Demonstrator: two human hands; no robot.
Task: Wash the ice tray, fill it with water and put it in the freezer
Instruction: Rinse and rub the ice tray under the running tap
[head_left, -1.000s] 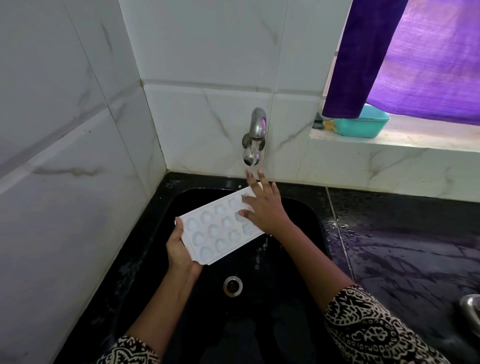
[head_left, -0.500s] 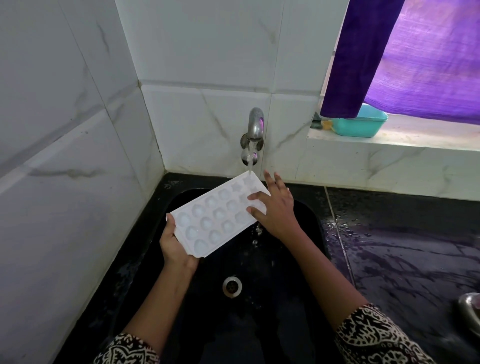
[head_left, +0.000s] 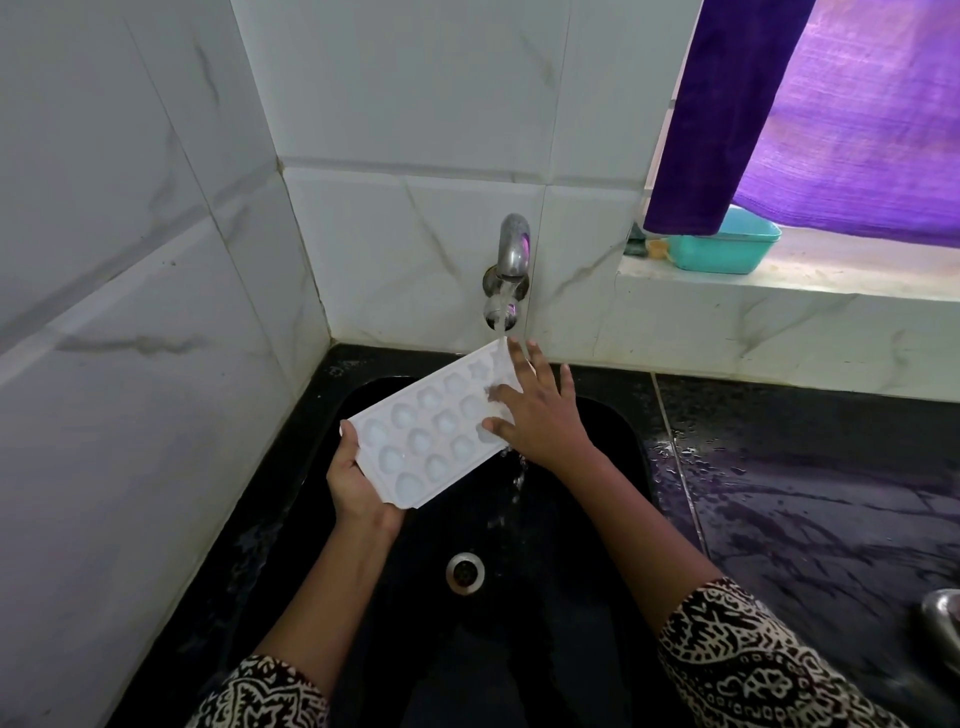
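No text, label, brand, number or sign can be read on anything in view.
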